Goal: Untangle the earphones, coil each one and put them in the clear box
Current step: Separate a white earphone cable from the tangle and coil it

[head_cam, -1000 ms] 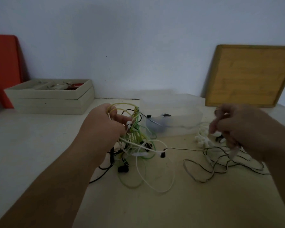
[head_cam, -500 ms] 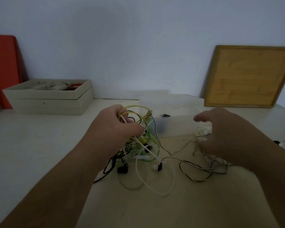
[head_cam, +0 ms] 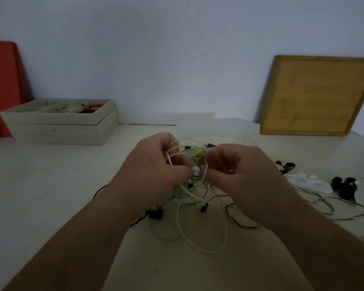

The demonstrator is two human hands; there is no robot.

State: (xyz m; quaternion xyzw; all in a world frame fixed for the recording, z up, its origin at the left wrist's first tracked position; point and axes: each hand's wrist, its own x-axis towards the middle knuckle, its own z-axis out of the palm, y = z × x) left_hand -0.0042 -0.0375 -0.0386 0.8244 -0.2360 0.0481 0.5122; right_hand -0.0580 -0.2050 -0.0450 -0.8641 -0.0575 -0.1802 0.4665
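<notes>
A tangle of earphones [head_cam: 189, 156] with yellow, green, white and black cords is lifted above the table's middle. My left hand [head_cam: 151, 171] grips the bundle from the left. My right hand [head_cam: 237, 171] pinches a white cord of the same tangle, right beside the left hand. Loops of white cord [head_cam: 202, 232] and black cord [head_cam: 246, 223] hang down and trail on the table. The clear box [head_cam: 214, 129] stands just behind my hands, with its front partly hidden by them.
More earphones lie at the right: a white pair [head_cam: 309, 182] and black earbuds [head_cam: 343, 185]. A beige tray [head_cam: 59, 124] sits at the back left beside a red board [head_cam: 2, 80]. A wooden board [head_cam: 317, 95] leans on the wall at the back right.
My right hand left the cords at the right and moved left to the tangle, where it now pinches a white cord. My left hand lifted the bundle slightly and shifted right.
</notes>
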